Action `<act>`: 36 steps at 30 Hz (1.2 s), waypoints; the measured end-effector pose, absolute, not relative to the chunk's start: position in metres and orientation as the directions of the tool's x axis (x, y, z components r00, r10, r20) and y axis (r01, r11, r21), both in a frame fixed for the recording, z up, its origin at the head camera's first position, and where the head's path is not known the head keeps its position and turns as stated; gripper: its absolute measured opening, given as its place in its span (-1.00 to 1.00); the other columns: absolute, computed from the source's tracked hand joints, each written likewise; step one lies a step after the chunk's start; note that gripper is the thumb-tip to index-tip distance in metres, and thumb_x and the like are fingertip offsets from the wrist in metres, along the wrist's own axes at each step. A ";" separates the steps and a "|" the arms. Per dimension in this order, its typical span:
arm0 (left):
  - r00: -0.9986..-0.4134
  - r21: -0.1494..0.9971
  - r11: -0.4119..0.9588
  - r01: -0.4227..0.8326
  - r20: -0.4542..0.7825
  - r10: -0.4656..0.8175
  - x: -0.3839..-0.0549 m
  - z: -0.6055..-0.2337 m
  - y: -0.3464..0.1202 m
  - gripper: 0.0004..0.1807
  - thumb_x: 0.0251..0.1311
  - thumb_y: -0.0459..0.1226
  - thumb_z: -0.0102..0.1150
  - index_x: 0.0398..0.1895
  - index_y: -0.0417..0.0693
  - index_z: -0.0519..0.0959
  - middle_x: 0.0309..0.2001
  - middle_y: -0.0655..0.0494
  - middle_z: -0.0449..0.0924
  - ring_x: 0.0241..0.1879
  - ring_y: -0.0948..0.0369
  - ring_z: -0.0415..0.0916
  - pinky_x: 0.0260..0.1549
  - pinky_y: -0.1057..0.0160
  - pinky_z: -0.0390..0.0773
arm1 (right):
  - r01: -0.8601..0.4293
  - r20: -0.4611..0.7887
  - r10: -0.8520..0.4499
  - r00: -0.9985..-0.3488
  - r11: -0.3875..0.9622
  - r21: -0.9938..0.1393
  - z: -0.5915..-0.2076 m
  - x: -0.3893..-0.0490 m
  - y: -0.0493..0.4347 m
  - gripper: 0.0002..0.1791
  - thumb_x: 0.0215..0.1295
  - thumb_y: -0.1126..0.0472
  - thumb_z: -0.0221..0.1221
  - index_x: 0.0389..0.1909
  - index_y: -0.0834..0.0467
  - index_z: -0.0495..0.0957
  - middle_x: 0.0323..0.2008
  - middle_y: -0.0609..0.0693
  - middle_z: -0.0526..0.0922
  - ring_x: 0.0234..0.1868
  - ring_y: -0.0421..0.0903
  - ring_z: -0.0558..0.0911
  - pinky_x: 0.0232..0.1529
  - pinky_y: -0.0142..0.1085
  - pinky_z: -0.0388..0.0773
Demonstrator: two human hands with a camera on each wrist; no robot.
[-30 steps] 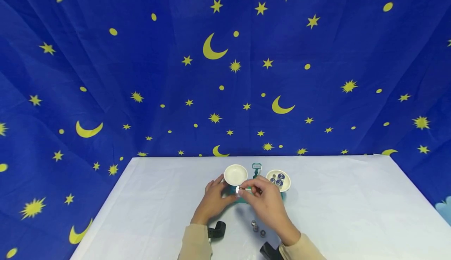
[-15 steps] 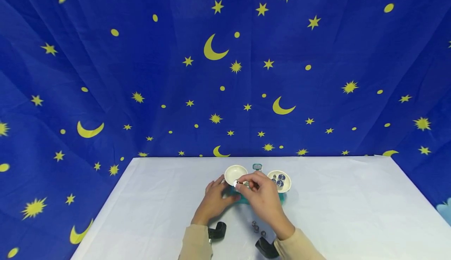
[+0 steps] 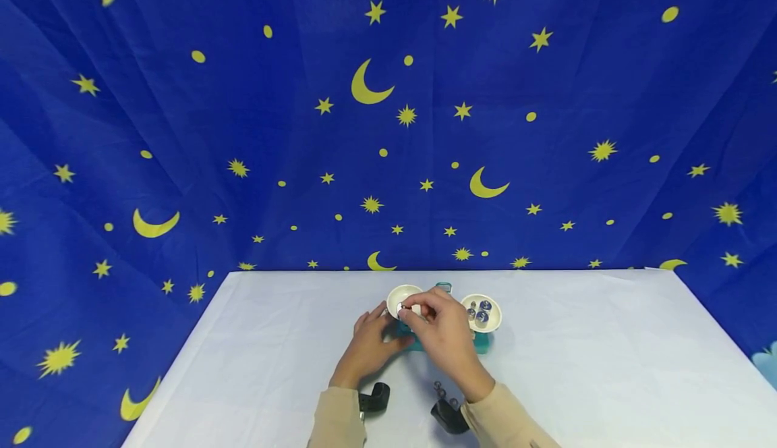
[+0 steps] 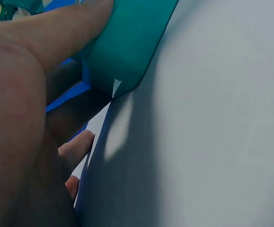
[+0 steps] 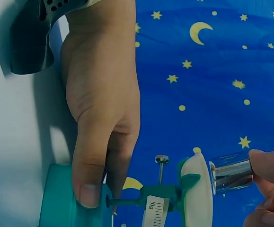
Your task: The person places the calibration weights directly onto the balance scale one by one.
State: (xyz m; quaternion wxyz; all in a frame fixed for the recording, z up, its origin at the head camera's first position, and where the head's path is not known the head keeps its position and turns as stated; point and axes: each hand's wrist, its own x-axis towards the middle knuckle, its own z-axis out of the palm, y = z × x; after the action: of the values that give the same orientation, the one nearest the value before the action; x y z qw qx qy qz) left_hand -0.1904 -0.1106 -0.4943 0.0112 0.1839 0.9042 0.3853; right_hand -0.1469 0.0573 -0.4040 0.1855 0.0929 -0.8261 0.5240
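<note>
A teal balance scale [image 3: 482, 345] with two white pans stands on the table. My left hand [image 3: 369, 347] grips the left end of its base; in the left wrist view the thumb lies on the teal plastic [image 4: 127, 42], fingers behind. My right hand [image 3: 446, 333] pinches a shiny metal cylinder weight [image 5: 231, 172] between thumb and fingertips. It is at the left pan [image 3: 397, 291], its end close to the pan's face [image 5: 198, 194] in the right wrist view. Several metal weights [image 3: 482, 317] stand in the right pan [image 3: 494, 312]. My right hand hides the scale's middle.
A few small metal weights [image 3: 440, 390] lie on the white table [image 3: 607, 367] near my right wrist, partly behind the black wrist camera [image 3: 449, 417]. A blue curtain [image 3: 546, 131] with yellow moons and stars hangs behind the table's far edge.
My right hand has moved left and away from me, bringing the weight from in front of the scale to over the left pan. The left hand has kept its place.
</note>
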 end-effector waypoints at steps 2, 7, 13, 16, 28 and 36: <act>-0.932 0.700 0.637 0.324 0.121 0.342 -0.190 -0.494 -0.110 -0.26 0.23 0.11 0.30 0.38 -0.10 0.47 0.36 -0.10 0.44 0.49 -0.09 0.14 0.46 -0.29 -0.08 | -0.354 0.410 0.038 -0.911 0.437 -0.827 -0.405 -0.148 0.057 -0.90 0.07 0.25 0.47 -0.42 0.00 0.73 -0.56 -0.20 0.34 -0.54 -0.25 0.33 -0.47 -0.40 0.27; -0.936 0.706 0.637 0.310 0.107 0.336 -0.190 -0.493 -0.109 -0.24 0.23 0.12 0.30 0.39 -0.11 0.45 0.38 -0.13 0.41 0.48 -0.10 0.14 0.45 -0.30 -0.08 | -0.357 0.415 0.033 -0.909 0.448 -0.819 -0.406 -0.152 0.056 -0.91 0.07 0.25 0.46 -0.42 0.02 0.73 -0.57 -0.18 0.34 -0.53 -0.23 0.33 -0.46 -0.38 0.26; -0.936 0.709 0.634 0.309 0.107 0.336 -0.190 -0.493 -0.109 -0.23 0.22 0.11 0.31 0.40 -0.11 0.45 0.38 -0.11 0.42 0.49 -0.10 0.14 0.46 -0.29 -0.08 | -0.363 0.432 0.038 -0.901 0.482 -0.798 -0.407 -0.156 0.054 -0.92 0.08 0.24 0.45 -0.43 0.03 0.73 -0.58 -0.19 0.34 -0.53 -0.22 0.33 -0.46 -0.37 0.26; -0.937 0.709 0.635 0.306 0.108 0.331 -0.190 -0.494 -0.109 -0.24 0.22 0.11 0.31 0.39 -0.12 0.46 0.38 -0.13 0.42 0.49 -0.10 0.14 0.46 -0.28 -0.06 | -0.360 0.436 0.042 -0.899 0.496 -0.790 -0.407 -0.158 0.053 -0.92 0.08 0.23 0.45 -0.43 0.03 0.73 -0.58 -0.19 0.34 -0.53 -0.23 0.33 -0.46 -0.37 0.26; -0.936 0.708 0.631 0.316 0.122 0.331 -0.187 -0.494 -0.109 -0.25 0.21 0.07 0.32 0.38 -0.13 0.46 0.36 -0.10 0.45 0.49 -0.08 0.14 0.47 -0.25 -0.05 | -0.366 0.467 0.068 -0.881 0.528 -0.767 -0.409 -0.163 0.044 -0.95 0.10 0.26 0.44 -0.41 0.09 0.76 -0.59 -0.19 0.35 -0.55 -0.25 0.32 -0.49 -0.36 0.24; -0.924 0.687 0.633 0.356 0.155 0.350 -0.190 -0.495 -0.109 -0.31 0.19 -0.04 0.34 0.36 -0.14 0.48 0.34 -0.11 0.47 0.48 -0.09 0.16 0.44 -0.28 -0.04 | -0.338 0.464 0.094 -0.881 0.561 -0.756 -0.411 -0.167 0.035 -0.95 0.13 0.30 0.41 -0.37 0.12 0.76 -0.57 -0.16 0.39 -0.54 -0.23 0.34 -0.45 -0.35 0.27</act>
State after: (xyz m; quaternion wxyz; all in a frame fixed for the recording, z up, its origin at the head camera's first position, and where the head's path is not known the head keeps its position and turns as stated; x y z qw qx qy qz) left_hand -0.1900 -0.1093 -0.4946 -0.0037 0.1952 0.9037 0.3811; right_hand -0.1672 0.0353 -0.4107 0.2331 0.0715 -0.8522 0.4629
